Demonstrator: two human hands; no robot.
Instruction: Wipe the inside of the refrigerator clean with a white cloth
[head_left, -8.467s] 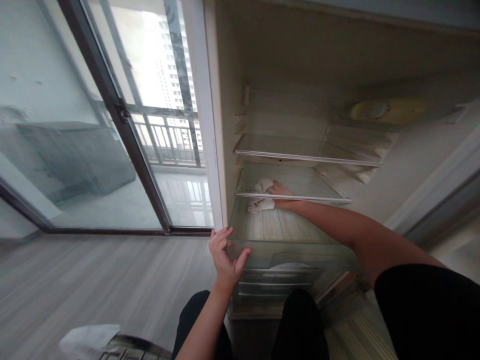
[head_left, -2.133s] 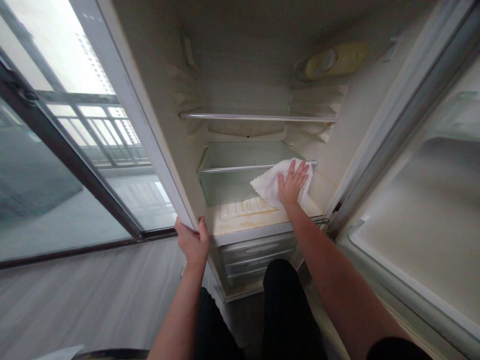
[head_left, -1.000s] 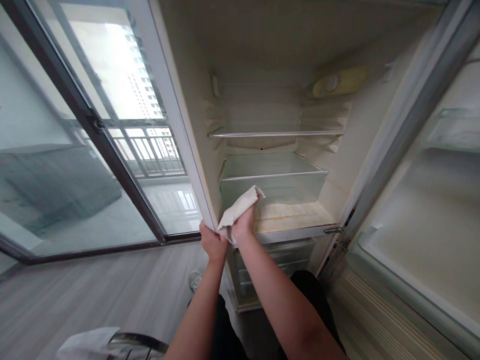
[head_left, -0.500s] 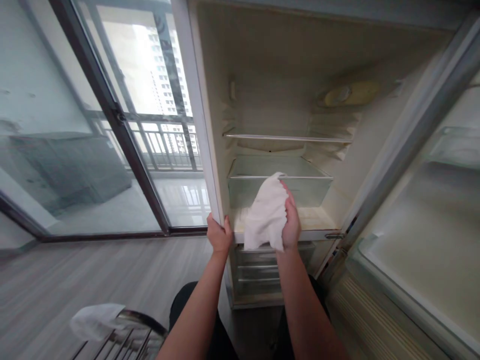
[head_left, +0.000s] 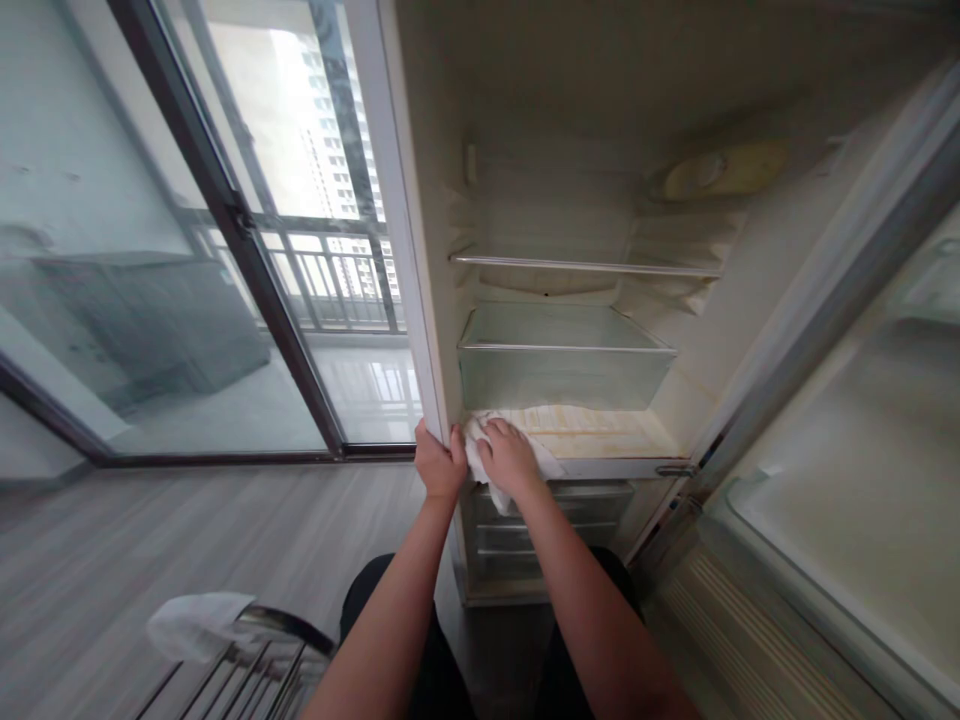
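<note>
An open fridge (head_left: 418, 250) stands in front of me. My left hand (head_left: 441, 462) grips the left edge of its frame, thumb on the inner side and fingers around the outside. My right hand (head_left: 508, 455) presses a white cloth (head_left: 478, 465) onto the front left corner of the compartment floor (head_left: 600, 432), part of the cloth hanging over the front lip. Yellowish stains mark that floor. Behind it is a clear drawer-like panel (head_left: 562, 378) under a glass shelf.
Another shelf (head_left: 585, 264) crosses higher up, with a yellowish oval fitting (head_left: 724, 170) above it. The fridge door (head_left: 847, 450) hangs open at right. Clear freezer drawers (head_left: 551, 540) sit below. A metal rack (head_left: 247, 680) carrying a white cloth (head_left: 199, 622) is at lower left, near a sliding glass door (head_left: 247, 230).
My right hand has brought the cloth down and left, from held up before the shelf to flat on the compartment floor's front corner. My left hand keeps its hold.
</note>
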